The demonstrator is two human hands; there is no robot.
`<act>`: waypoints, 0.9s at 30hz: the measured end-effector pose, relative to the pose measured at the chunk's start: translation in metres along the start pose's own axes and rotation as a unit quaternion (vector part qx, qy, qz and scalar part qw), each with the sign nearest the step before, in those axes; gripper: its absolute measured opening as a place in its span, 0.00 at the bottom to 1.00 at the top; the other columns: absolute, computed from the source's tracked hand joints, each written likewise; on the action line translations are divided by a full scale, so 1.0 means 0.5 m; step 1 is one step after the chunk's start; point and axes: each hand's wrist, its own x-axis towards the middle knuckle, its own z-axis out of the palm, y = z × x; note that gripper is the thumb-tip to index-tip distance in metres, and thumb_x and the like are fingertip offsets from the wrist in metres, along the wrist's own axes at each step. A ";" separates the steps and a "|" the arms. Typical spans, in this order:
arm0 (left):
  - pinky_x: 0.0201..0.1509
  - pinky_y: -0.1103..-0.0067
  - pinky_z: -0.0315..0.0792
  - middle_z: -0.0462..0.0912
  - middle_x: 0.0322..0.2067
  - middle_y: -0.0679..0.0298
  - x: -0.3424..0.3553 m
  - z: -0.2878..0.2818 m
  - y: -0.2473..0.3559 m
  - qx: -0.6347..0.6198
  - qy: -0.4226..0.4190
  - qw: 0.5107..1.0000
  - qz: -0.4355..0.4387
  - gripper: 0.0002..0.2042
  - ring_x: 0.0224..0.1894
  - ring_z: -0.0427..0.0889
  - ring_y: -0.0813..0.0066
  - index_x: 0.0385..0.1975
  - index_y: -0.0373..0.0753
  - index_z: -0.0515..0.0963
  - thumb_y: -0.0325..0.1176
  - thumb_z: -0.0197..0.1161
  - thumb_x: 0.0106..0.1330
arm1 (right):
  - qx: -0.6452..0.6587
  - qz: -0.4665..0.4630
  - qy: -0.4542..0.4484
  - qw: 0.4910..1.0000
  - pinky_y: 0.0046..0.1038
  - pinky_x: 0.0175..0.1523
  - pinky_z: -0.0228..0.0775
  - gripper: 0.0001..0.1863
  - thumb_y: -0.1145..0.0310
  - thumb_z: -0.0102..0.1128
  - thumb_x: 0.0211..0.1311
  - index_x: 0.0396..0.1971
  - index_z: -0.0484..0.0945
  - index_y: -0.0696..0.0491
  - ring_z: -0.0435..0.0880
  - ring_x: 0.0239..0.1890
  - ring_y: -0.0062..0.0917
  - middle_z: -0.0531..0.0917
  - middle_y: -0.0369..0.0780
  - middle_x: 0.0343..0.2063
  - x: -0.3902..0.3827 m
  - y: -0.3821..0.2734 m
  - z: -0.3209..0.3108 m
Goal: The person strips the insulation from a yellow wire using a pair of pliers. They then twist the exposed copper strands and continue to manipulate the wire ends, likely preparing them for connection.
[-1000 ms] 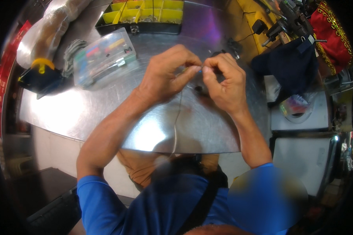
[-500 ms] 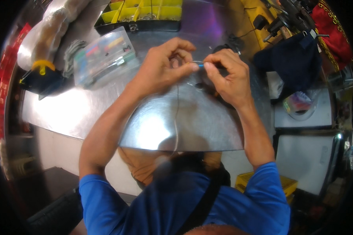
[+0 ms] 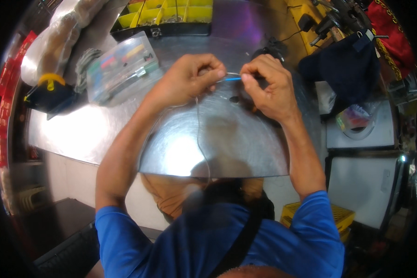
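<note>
Above the metal table, my left hand is closed in a pinch at the near end of a thin blue strand. My right hand pinches the other end of that strand between thumb and forefinger. A pale thin cord hangs from under my left hand over the table's front edge. A short pale length also arches between the two hands, just above the blue strand. Whether the blue piece is a wire or a narrow sleeve I cannot tell.
A lidded clear plastic box lies left of my hands, beside grey gloves. Behind it stands a black toolbox with yellow compartments. A dark blue cloth hangs at the right. The metal table has a curved front edge.
My left hand has drawn a little to the left and its fingers have closed in. More of the blue strand shows between the hands. The hanging cord has swung left.
</note>
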 end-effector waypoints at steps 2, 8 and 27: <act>0.29 0.84 0.67 0.81 0.28 0.70 -0.004 0.009 0.006 0.081 0.044 0.994 0.052 0.12 0.25 0.71 0.87 0.43 0.35 0.82 0.38 0.66 0.76 | 0.004 0.001 -0.009 1.000 0.30 0.42 0.65 0.02 0.72 0.68 0.58 0.28 0.85 0.54 0.78 0.31 0.25 0.83 0.35 0.25 0.000 -0.001 -0.002; 0.31 0.84 0.65 0.79 0.26 0.72 -0.004 0.020 -0.003 0.138 0.105 0.972 0.156 0.10 0.27 0.69 0.88 0.42 0.33 0.83 0.35 0.70 0.72 | 0.021 0.021 -0.005 1.000 0.30 0.44 0.66 0.03 0.71 0.68 0.58 0.29 0.85 0.54 0.79 0.30 0.25 0.83 0.35 0.24 0.001 0.000 -0.001; 0.31 0.78 0.72 0.82 0.31 0.66 0.002 0.019 -0.020 0.207 0.115 0.952 0.195 0.08 0.29 0.76 0.80 0.41 0.36 0.86 0.35 0.67 0.73 | 0.011 0.028 -0.032 0.999 0.30 0.45 0.66 0.04 0.69 0.69 0.61 0.31 0.87 0.53 0.79 0.32 0.23 0.86 0.33 0.26 -0.001 0.003 -0.001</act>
